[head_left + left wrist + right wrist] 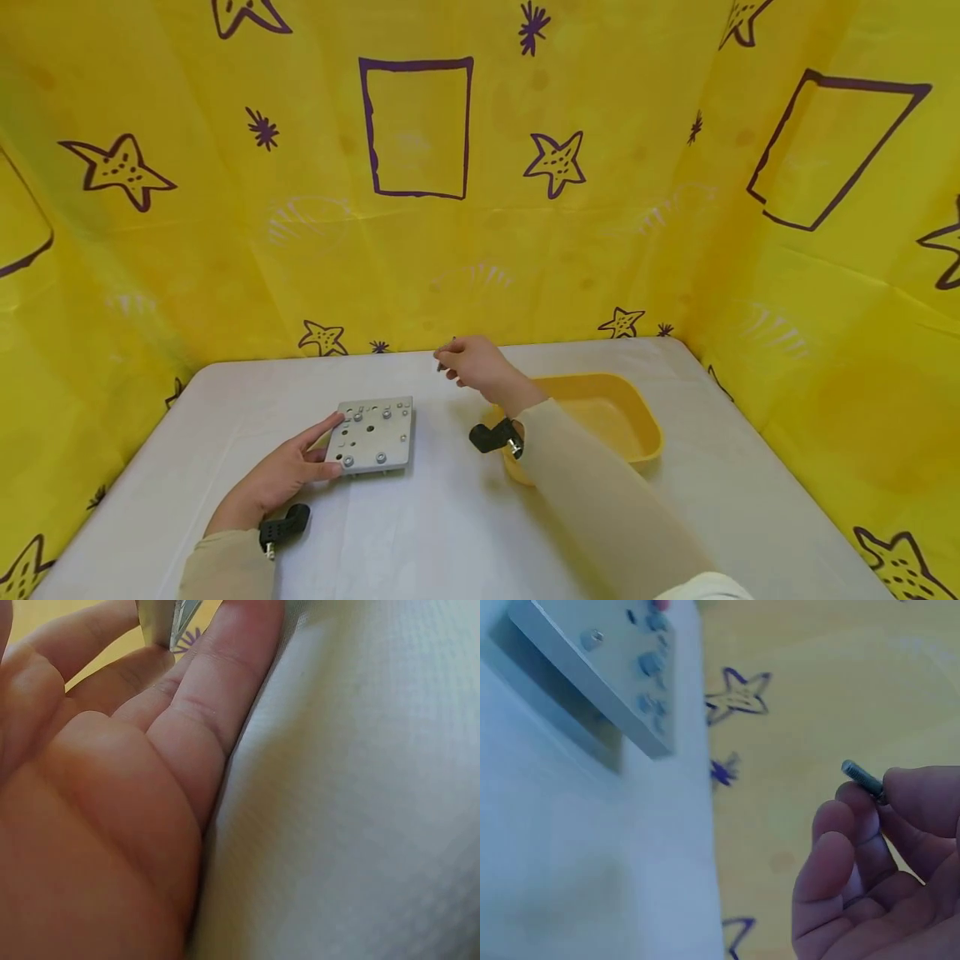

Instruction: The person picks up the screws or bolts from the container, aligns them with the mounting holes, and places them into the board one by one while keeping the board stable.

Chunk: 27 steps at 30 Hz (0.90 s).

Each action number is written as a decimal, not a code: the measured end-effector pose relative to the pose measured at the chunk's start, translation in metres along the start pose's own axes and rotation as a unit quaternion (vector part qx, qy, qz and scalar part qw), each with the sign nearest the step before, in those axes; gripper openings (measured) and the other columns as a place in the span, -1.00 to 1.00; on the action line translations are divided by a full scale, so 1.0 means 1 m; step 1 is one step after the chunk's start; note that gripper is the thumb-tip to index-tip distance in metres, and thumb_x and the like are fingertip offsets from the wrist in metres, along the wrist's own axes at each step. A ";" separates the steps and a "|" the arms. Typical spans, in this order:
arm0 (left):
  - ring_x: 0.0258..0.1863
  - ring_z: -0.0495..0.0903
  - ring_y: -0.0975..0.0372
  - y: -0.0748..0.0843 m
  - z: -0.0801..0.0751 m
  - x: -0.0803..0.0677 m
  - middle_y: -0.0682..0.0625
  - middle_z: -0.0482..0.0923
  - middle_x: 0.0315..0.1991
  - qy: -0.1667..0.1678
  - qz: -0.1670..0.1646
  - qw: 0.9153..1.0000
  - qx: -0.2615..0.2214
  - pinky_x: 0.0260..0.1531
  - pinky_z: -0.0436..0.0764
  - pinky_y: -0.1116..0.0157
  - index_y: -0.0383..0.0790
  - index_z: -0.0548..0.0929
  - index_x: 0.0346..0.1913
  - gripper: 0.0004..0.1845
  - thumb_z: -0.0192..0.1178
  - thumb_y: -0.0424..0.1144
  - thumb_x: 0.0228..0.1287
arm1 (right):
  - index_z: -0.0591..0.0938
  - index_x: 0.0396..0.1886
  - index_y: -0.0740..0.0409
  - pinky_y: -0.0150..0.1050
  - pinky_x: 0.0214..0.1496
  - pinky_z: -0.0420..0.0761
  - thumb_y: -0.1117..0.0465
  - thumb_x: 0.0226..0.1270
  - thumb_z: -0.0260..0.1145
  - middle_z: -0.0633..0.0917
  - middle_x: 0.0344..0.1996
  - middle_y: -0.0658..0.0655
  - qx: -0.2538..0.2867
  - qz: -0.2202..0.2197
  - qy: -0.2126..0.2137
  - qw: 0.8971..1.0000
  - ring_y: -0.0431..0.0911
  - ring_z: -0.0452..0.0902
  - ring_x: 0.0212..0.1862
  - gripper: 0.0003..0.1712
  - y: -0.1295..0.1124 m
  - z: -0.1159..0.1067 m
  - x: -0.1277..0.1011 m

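A grey metal plate [372, 434] with holes and several screws in it lies on the white table [450, 533]. My left hand [288, 475] rests at the plate's left edge, thumb and fingers holding its side; the left wrist view shows the fingers [187, 697] against the plate's edge [161, 619]. My right hand [471, 364] hovers above the table behind the plate and pinches a small dark screw [862, 778] between thumb and fingertips. The plate [607, 667] lies to the left in the right wrist view.
A yellow plastic tub [607, 417] stands on the table under my right forearm. Yellow cloth walls [420, 208] with purple stars and rectangles close in the back and both sides. Black wrist camera mounts [495, 436] sit on both wrists.
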<state>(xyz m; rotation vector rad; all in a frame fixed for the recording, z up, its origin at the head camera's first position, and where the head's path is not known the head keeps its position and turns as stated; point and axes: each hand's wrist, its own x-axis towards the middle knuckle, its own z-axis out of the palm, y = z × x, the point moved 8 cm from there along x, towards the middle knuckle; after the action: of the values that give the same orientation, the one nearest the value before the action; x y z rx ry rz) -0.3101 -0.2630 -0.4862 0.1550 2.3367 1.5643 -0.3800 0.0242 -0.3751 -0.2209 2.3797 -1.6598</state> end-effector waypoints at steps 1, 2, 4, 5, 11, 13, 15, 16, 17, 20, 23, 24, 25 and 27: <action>0.27 0.43 -0.08 0.000 0.000 0.000 -0.29 0.10 0.51 0.000 -0.002 1.000 0.001 0.32 0.11 -0.23 0.10 0.14 0.59 0.04 0.50 -0.13 0.08 | 0.69 0.03 0.19 -0.20 -0.17 0.59 0.17 0.53 0.21 0.68 -0.19 0.10 -0.008 -0.003 -0.005 1.000 0.04 0.58 -0.16 -0.74 -0.001 0.009 0.003; 0.28 0.42 -0.09 0.000 0.000 0.000 -0.29 0.10 0.51 0.001 -0.004 1.000 0.004 0.32 0.11 -0.23 0.11 0.14 0.59 0.04 0.50 -0.12 0.08 | 0.70 0.02 0.19 -0.21 -0.19 0.59 0.19 0.53 0.21 0.67 -0.22 0.06 -0.017 -0.008 -0.008 1.000 0.05 0.58 -0.16 -0.75 -0.003 0.018 0.006; 0.30 0.40 -0.11 0.000 0.001 0.000 -0.28 0.09 0.51 0.002 -0.007 1.000 0.008 0.31 0.11 -0.24 0.13 0.14 0.58 0.03 0.50 -0.11 0.08 | 0.72 0.01 0.18 -0.24 -0.21 0.58 0.21 0.51 0.22 0.68 -0.24 0.01 -0.030 -0.017 -0.010 0.999 0.03 0.59 -0.18 -0.76 -0.004 0.035 0.011; 0.30 0.39 -0.12 0.001 0.001 0.000 -0.28 0.08 0.52 0.002 -0.009 1.000 0.008 0.31 0.12 -0.25 0.14 0.14 0.58 0.04 0.51 -0.11 0.07 | 0.72 0.00 0.18 -0.25 -0.22 0.58 0.22 0.50 0.23 0.68 -0.24 -0.01 -0.039 -0.023 -0.010 0.999 0.01 0.59 -0.19 -0.76 -0.004 0.042 0.013; 0.31 0.38 -0.13 0.002 0.001 0.000 -0.28 0.04 0.53 0.006 -0.019 1.000 0.008 0.30 0.12 -0.25 0.14 0.15 0.58 0.04 0.51 -0.10 0.06 | 0.75 -0.07 0.11 -0.27 -0.24 0.56 0.21 0.44 0.30 0.66 -0.29 -0.09 -0.093 -0.031 -0.003 0.995 -0.14 0.53 -0.27 -0.82 -0.004 0.076 0.021; 0.29 0.41 -0.11 0.001 0.001 0.000 -0.29 0.04 0.53 0.006 -0.021 1.000 0.006 0.31 0.12 -0.24 0.13 0.16 0.58 0.04 0.52 -0.10 0.06 | 0.75 -0.07 0.10 -0.27 -0.24 0.56 0.19 0.44 0.31 0.65 -0.32 -0.09 -0.108 -0.023 -0.001 0.994 -0.15 0.52 -0.27 -0.82 -0.003 0.083 0.022; 0.28 0.42 -0.10 0.002 0.001 -0.001 -0.30 0.04 0.53 0.005 -0.019 1.000 0.003 0.31 0.15 -0.22 0.12 0.16 0.58 0.04 0.52 -0.11 0.06 | 0.75 -0.08 0.08 -0.27 -0.22 0.56 0.17 0.43 0.32 0.65 -0.32 -0.09 -0.124 -0.016 0.002 0.992 -0.16 0.51 -0.26 -0.82 -0.004 0.089 0.023; 0.28 0.43 -0.09 0.002 0.000 -0.001 -0.30 0.04 0.53 0.005 -0.018 1.000 0.001 0.31 0.16 -0.21 0.12 0.15 0.58 0.04 0.51 -0.11 0.06 | 0.75 -0.07 0.08 -0.28 -0.22 0.56 0.17 0.43 0.32 0.65 -0.32 -0.09 -0.129 -0.013 0.003 0.992 -0.16 0.51 -0.25 -0.81 -0.004 0.092 0.023; 0.27 0.43 -0.09 0.002 0.000 -0.001 -0.30 0.03 0.53 0.004 -0.018 1.000 0.001 0.31 0.16 -0.21 0.12 0.15 0.58 0.04 0.51 -0.11 0.07 | 0.76 -0.08 0.07 -0.27 -0.23 0.56 0.16 0.43 0.32 0.64 -0.32 -0.09 -0.134 -0.011 0.005 0.991 -0.17 0.51 -0.26 -0.82 -0.004 0.094 0.024; 0.27 0.44 -0.08 0.002 -0.001 -0.001 -0.31 0.04 0.52 0.005 -0.016 1.000 -0.004 0.30 0.19 -0.19 0.11 0.15 0.58 0.03 0.51 -0.12 0.07 | 0.76 -0.10 0.04 -0.29 -0.26 0.55 0.17 0.42 0.33 0.63 -0.34 -0.09 -0.143 -0.003 0.006 0.990 -0.18 0.51 -0.27 -0.84 -0.004 0.101 0.026; 0.26 0.44 -0.08 0.003 0.000 -0.002 -0.34 0.03 0.52 -0.001 -0.011 1.000 -0.010 0.30 0.21 -0.18 0.08 0.13 0.59 0.04 0.50 -0.14 0.10 | 0.76 -0.09 0.06 -0.31 -0.30 0.55 0.18 0.42 0.33 0.62 -0.37 -0.09 -0.158 -0.001 0.001 0.987 -0.18 0.51 -0.31 -0.84 -0.003 0.105 0.028; 0.26 0.45 -0.08 0.002 0.000 -0.001 -0.34 0.04 0.51 -0.001 -0.011 1.000 -0.013 0.30 0.22 -0.17 0.08 0.13 0.59 0.03 0.50 -0.15 0.10 | 0.76 -0.09 0.06 -0.32 -0.30 0.55 0.19 0.42 0.33 0.62 -0.37 -0.09 -0.164 -0.004 -0.001 0.986 -0.18 0.51 -0.31 -0.84 -0.003 0.107 0.029; 0.25 0.45 -0.08 0.002 0.001 -0.001 -0.34 0.04 0.51 -0.003 -0.010 1.000 -0.015 0.29 0.23 -0.17 0.06 0.12 0.59 0.03 0.50 -0.16 0.10 | 0.76 -0.09 0.07 -0.33 -0.30 0.55 0.19 0.42 0.32 0.62 -0.37 -0.09 -0.171 -0.007 -0.003 0.985 -0.19 0.51 -0.31 -0.84 -0.003 0.108 0.030; 0.26 0.45 -0.09 0.002 0.002 -0.002 -0.36 0.03 0.51 -0.007 -0.006 1.000 -0.018 0.29 0.24 -0.16 0.04 0.11 0.59 0.03 0.49 -0.18 0.12 | 0.76 -0.07 0.08 -0.34 -0.29 0.54 0.20 0.43 0.32 0.63 -0.37 -0.09 -0.186 -0.014 -0.007 0.982 -0.19 0.51 -0.31 -0.83 -0.003 0.110 0.031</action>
<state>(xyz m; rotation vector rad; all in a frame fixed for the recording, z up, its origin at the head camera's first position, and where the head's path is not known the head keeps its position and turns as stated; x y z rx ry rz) -0.3081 -0.2612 -0.4844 0.1422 2.2922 1.5944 -0.3794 -0.0835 -0.4120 -0.3291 2.6690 -1.2031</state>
